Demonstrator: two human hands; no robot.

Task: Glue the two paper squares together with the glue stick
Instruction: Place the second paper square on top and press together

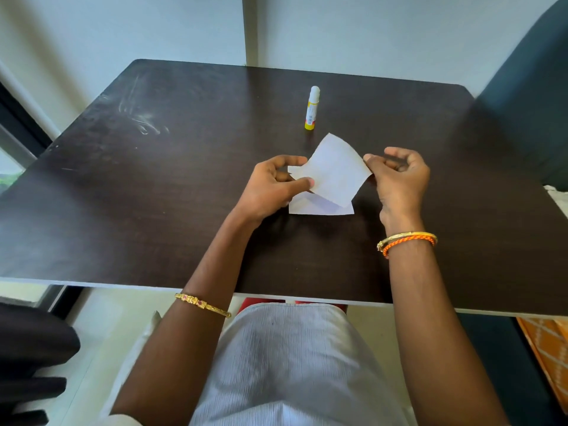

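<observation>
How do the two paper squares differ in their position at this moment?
The upper paper square is lifted and curved; the lower paper square lies flat on the table. The left hand and right hand pinch the upper one. Both are white.

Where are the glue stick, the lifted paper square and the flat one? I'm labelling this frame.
glue stick (311, 113), head view, yellow barrel.
lifted paper square (333, 170), head view, its middle.
flat paper square (302, 206), head view, exposed lower-left part.

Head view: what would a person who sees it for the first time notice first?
First, the upper paper square, raised and curved at the table's middle, pinched by the left hand and right hand. The lower paper square lies flat beneath. The glue stick stands capped behind them.
</observation>
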